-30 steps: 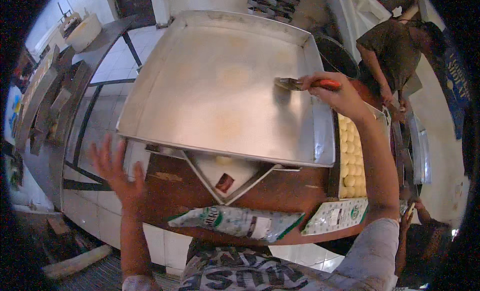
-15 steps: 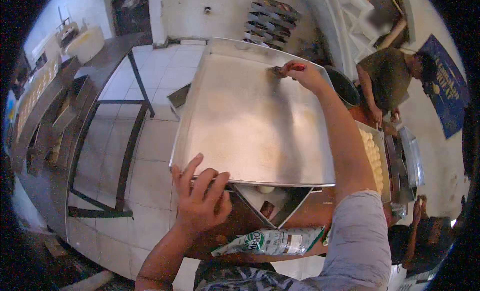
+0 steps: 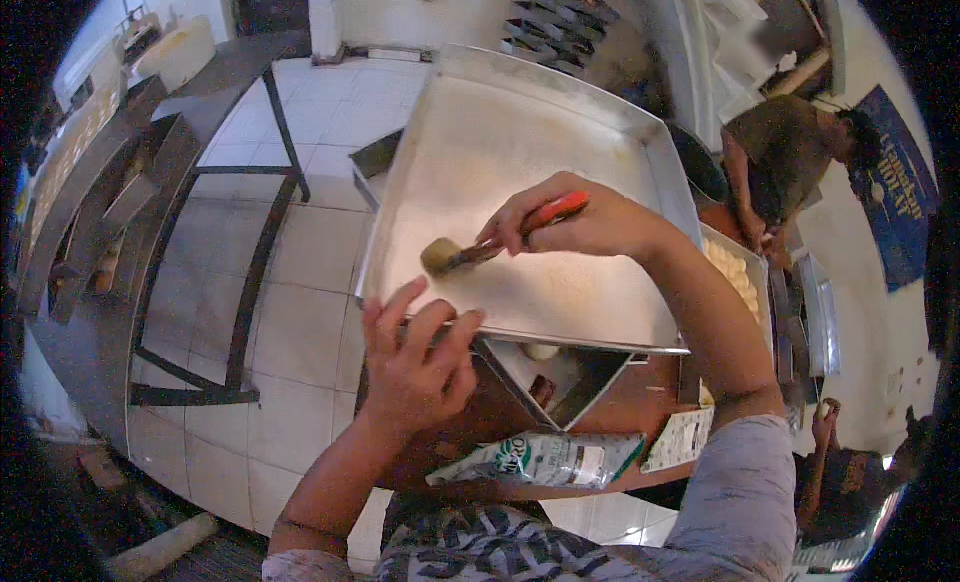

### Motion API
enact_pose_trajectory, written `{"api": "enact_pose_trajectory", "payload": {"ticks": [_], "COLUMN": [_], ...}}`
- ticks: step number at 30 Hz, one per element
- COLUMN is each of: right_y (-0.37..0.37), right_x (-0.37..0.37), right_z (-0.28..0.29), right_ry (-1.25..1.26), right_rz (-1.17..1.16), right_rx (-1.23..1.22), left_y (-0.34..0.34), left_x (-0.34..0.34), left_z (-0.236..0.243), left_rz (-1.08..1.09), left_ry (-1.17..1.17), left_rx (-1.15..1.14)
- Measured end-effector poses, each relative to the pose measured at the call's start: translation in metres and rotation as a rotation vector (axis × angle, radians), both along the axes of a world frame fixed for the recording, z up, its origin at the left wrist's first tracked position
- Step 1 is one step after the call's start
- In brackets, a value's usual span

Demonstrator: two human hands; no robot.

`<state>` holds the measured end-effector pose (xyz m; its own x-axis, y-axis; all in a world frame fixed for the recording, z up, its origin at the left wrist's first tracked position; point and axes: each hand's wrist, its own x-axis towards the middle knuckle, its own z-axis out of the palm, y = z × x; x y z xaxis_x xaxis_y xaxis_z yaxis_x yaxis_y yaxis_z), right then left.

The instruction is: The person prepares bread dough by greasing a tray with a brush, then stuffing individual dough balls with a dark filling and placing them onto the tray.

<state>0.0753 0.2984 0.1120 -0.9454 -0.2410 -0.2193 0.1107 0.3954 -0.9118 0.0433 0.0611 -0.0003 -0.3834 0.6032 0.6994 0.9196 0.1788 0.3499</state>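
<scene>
A large, shallow metal baking tray point(image 3: 540, 132) lies in front of me, with greasy-looking smears on its bottom. My right hand point(image 3: 600, 222) is closed around the red handle of a pastry brush point(image 3: 553, 212). The brush's pale bristles meet the tray's bottom near its left side, close to the near corner. At that near left corner my left hand point(image 3: 425, 367) grips the tray's rim, its fingers bent over the edge. The thumb's contact with the tray is hard to make out.
Beneath the tray shows another metal tin point(image 3: 590, 377) on a brown table. A green and white packet point(image 3: 545, 459) lies along the near edge. To the right stand a tray of dough balls point(image 3: 735, 272) and a person point(image 3: 785, 152) at work; another person point(image 3: 850, 482) is lower right. Left is a black frame point(image 3: 257, 302).
My right hand has brought the brush from the tray's far right side toward me and left, near my left hand. The left hand stays at the same corner. The view has shifted slightly.
</scene>
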Motion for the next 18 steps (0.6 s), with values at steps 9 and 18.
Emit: {"api": "enact_pose_trajectory", "payload": {"ticks": [9, 18], "right_y": [0.154, 0.423], "right_x": [0.134, 0.194], "right_z": [0.064, -0.066], "right_ry": [0.644, 0.547], "right_rz": [-0.724, -1.25], "right_rx": [-0.407, 0.535], "left_y": [0.009, 0.019], "left_x": [0.013, 0.028], "left_z": [-0.004, -0.004], "left_rz": [0.147, 0.303], "left_ry": [0.117, 0.151], "left_rx": [-0.03, -0.105]}}
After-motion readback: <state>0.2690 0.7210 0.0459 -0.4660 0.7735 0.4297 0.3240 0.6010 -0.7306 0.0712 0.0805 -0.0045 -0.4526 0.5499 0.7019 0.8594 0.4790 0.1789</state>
